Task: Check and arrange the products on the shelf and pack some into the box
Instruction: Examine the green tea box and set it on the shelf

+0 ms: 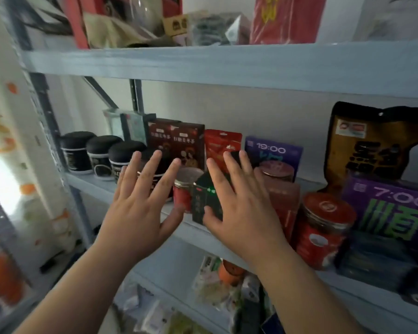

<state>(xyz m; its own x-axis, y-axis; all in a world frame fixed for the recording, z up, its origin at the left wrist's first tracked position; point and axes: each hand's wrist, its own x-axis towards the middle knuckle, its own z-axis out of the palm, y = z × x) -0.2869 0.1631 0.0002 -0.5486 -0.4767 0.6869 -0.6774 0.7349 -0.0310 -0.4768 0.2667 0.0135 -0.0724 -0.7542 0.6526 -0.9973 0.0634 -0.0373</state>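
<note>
Both my hands reach toward the middle shelf (87,184) with fingers spread and straight. My left hand (140,208) hovers in front of a dark jar with a black lid and a small red jar (182,196). My right hand (237,208) is spread over a dark green box (202,201) standing near the shelf's front edge, thumb by its lower side; whether it touches the box is unclear. Neither hand holds anything. Behind stand two dark red boxes (176,143), a red pouch (223,145) and a purple box marked 19:00 (273,150).
Black-lidded jars (90,153) line the shelf's left end. To the right are a red jar (323,230), a purple 7:00 box (391,208) and a dark gold pouch (371,145). The upper shelf (203,61) holds red boxes. Packets fill the lower shelf (215,285).
</note>
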